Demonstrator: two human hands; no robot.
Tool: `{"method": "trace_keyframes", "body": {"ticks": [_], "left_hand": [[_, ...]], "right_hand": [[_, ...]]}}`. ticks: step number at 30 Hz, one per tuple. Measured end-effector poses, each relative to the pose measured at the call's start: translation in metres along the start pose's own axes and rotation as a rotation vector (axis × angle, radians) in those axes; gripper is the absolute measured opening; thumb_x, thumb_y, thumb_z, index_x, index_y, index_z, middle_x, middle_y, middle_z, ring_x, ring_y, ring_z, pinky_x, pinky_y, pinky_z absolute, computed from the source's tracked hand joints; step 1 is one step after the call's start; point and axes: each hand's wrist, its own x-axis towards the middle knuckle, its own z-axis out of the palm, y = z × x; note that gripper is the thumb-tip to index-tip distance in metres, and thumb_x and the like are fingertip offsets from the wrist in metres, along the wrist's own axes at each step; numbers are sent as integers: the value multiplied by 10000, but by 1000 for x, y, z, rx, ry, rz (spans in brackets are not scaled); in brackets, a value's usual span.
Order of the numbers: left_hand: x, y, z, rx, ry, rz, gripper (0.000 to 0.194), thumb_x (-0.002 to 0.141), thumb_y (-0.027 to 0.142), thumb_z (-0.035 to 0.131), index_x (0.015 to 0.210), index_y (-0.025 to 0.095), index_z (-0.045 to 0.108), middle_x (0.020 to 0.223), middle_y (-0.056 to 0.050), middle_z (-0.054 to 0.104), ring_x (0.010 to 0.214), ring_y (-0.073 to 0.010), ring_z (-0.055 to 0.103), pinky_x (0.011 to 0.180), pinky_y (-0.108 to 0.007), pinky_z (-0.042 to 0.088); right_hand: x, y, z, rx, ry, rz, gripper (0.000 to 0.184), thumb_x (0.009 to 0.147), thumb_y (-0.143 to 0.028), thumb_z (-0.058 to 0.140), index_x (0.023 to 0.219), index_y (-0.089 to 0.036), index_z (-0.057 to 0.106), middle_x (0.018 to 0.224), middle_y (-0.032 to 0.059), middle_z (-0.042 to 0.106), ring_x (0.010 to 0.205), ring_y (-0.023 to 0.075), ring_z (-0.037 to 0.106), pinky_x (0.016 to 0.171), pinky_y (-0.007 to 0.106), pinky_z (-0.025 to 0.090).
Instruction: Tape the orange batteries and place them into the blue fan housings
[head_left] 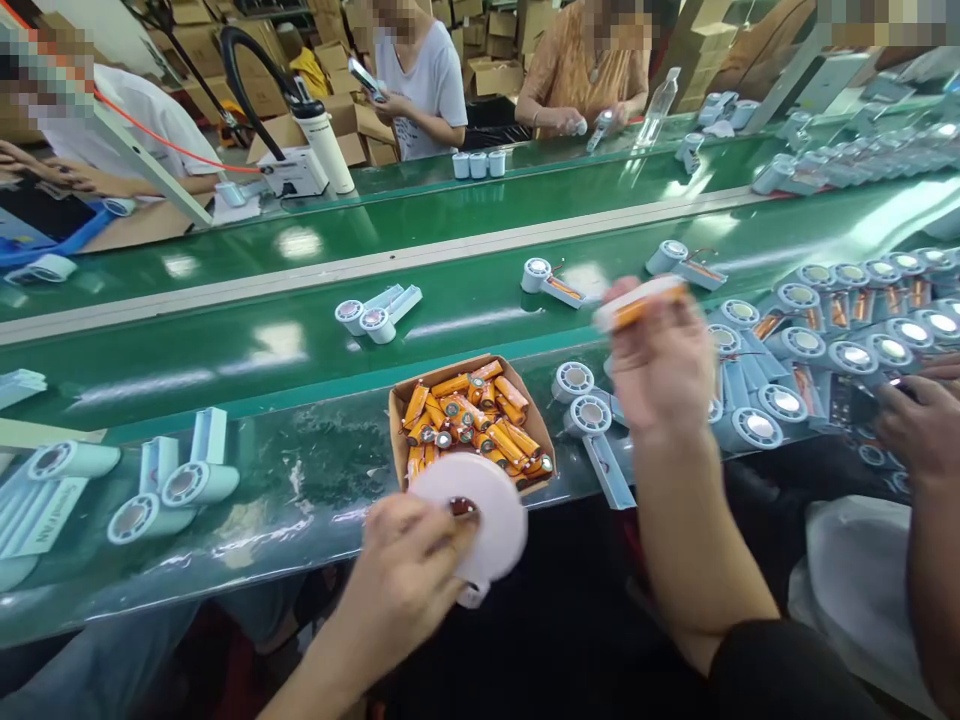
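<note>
My left hand [409,570] is closed around a white roll of tape [480,515], held near the front edge of the green belt, just in front of a small cardboard box [544,425] filled with orange batteries [469,415]. My right hand [660,365] is raised over the belt to the right of the box. Its fingers pinch an orange battery [641,303] wrapped in white; it looks blurred by motion.
Grey-white handheld fan bodies lie on the green conveyor [247,350]: a pair [375,315], several at left [172,485] and a dense group at right [825,340]. Another person's hand [919,425] works at far right. People stand behind the far belt with cartons.
</note>
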Motion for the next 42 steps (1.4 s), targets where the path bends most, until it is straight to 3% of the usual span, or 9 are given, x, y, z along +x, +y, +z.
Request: {"method": "trace_keyframes", "body": {"ticks": [3,5,8,14,18,24,28,36,42], "left_hand": [[-42,-73,-13,238,44,-356,300,934,432,698,1129,238,819,1035,-109,779,1056,-322,608,955,-462,504],[-64,-120,-23,249,-80,-583,444,866,528,677,1164,233,824,1149,-133,785,1126,-366,626,983,-506,537],[-55,-156,-28,147,-208,-668,570,850,590,628,1273,246,795,1315,-115,767,1236,-363,641,1047,-495,558],[124,-156,5,384,-258,-561,504,1053,453,433,1411,217,696,1462,-106,706,1360,-310,590,1172,-450,489],[210,-175,43,472,-353,-569,432,1006,408,571,1332,174,731,1398,-203,710,1380,-427,535,1076,-546,521],[236,-179,79,399,-508,-372,219,931,206,642,1072,157,803,1242,-211,730,1299,-408,573,997,-493,558],[250,-161,95,255,-580,-132,322,917,131,657,1177,255,799,1382,-104,713,1413,-291,542,1162,-394,503],[273,-152,121,206,-672,-61,292,948,221,730,1237,203,769,1458,-126,669,1439,-323,547,1233,-524,461],[291,-153,129,173,-741,-128,328,1030,421,698,1267,195,702,1328,-101,705,1182,-250,694,1034,-493,602]], "right_hand": [[26,-24,-27,-46,60,-130,279,825,-374,928,1036,-312,755,1107,8,841,1057,218,828,956,367,698],[16,-29,-44,-98,13,-73,329,803,-358,951,1076,-318,771,1071,22,855,988,225,842,869,344,718],[-7,-25,-64,-186,-46,29,433,782,-358,969,1157,-316,758,998,28,866,902,224,851,798,336,720],[-4,-31,-64,-271,-40,-48,392,782,-362,955,1126,-358,768,969,31,853,914,294,852,809,448,727],[-5,-57,-67,-373,-50,-130,385,777,-410,953,1121,-430,780,930,23,842,927,358,845,842,561,723],[-10,-91,-98,-562,-50,-129,382,716,-466,1002,1043,-436,807,769,29,822,703,330,824,636,490,717],[11,-82,-76,-501,-173,-246,364,762,-361,985,1070,-364,791,874,39,848,800,294,847,656,418,723],[61,-22,5,-436,-610,-15,388,829,-322,905,1173,-251,741,958,32,834,1030,252,829,788,366,706],[113,55,13,-749,-707,68,511,846,-366,830,1310,-190,710,923,21,828,861,205,806,844,369,663]]}}
